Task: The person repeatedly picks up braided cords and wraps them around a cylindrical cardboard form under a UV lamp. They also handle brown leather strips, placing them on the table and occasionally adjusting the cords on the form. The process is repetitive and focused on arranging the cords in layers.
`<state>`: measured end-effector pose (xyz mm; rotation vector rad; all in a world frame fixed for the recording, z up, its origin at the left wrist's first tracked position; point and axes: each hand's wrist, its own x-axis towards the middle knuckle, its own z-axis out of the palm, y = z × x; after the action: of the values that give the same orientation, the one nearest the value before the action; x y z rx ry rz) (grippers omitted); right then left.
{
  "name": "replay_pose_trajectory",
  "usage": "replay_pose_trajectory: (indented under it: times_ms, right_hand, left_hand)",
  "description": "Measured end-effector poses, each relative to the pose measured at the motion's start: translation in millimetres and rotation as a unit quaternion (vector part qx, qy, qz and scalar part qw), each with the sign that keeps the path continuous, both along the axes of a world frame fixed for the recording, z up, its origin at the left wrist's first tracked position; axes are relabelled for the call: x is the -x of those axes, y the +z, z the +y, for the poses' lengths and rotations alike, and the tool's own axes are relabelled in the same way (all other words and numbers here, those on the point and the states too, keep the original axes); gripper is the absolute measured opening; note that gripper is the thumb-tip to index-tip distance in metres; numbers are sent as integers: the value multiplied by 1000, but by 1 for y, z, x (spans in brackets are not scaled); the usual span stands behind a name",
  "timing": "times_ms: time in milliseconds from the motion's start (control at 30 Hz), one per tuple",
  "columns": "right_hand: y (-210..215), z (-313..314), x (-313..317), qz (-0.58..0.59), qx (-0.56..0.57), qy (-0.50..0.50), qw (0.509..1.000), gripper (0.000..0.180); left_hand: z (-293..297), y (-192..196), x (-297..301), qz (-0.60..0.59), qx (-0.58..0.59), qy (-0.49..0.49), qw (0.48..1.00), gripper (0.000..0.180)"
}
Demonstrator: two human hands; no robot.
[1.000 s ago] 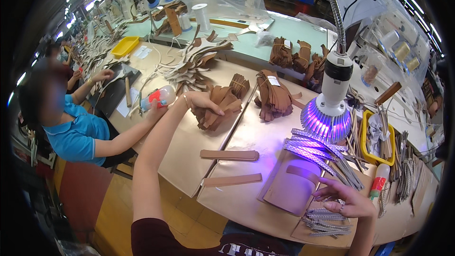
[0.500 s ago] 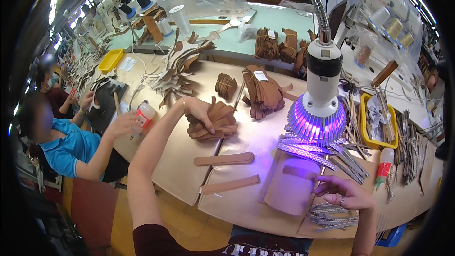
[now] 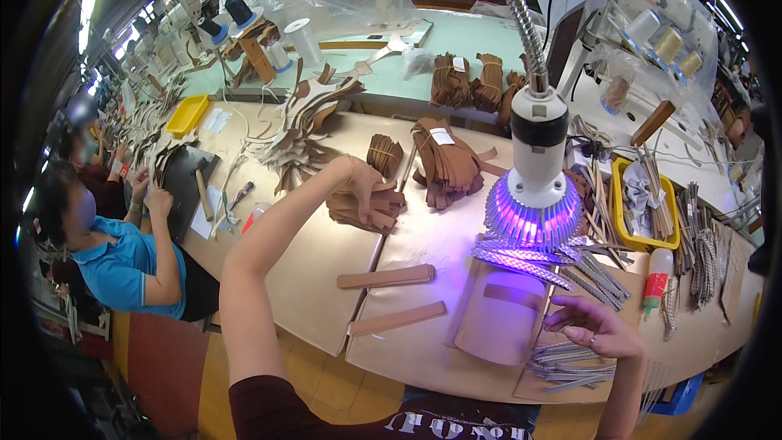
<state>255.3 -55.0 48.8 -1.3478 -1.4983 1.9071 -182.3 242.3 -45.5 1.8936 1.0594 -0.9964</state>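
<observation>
My left hand (image 3: 356, 182) bends down over a loose pile of brown leather strips (image 3: 342, 210), its fingers closed on some of them. The fingertips are partly hidden. Two flatter groups of tan strips, an upper stack (image 3: 387, 276) and a lower one (image 3: 399, 319), lie nearer to me. My right hand (image 3: 600, 327) hovers palm down with nothing in it, fingers a little apart and loosely bent. Beside it a brown strip (image 3: 511, 297) rests across a rounded tan board (image 3: 497, 334) under a purple-lit lamp (image 3: 534, 208). Braided silver strips (image 3: 570, 365) lie below this hand.
Tied strip bundles, one small (image 3: 384, 155) and one large (image 3: 444, 165), stand behind the pile. Offcuts (image 3: 301, 126) heap up at far left. At right are a yellow tray (image 3: 621, 216) and a glue bottle (image 3: 657, 281). A co-worker in a blue shirt (image 3: 134, 265) sits at left.
My left hand has turned fingers-down over the pile, its wrist raised and shifted right. My right hand has barely moved. The co-worker's hand has drawn back from the red-labelled bottle.
</observation>
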Motion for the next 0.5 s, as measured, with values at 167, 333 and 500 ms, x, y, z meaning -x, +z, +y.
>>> replay_pose_trajectory:
  times_ms: [167,333,500]
  right_hand:
    - [4,-8,-10,27,2,-54,998,59]
    - [3,-13,-16,40,-12,-94,995,59]
    - [-5,-16,-19,71,-27,-124,989,57]
  left_hand:
    - [-3,9,10,-51,-74,21,996,113]
    - [-22,8,18,-114,-155,-51,980,109]
    - [-43,-2,22,-115,-279,-105,948,92]
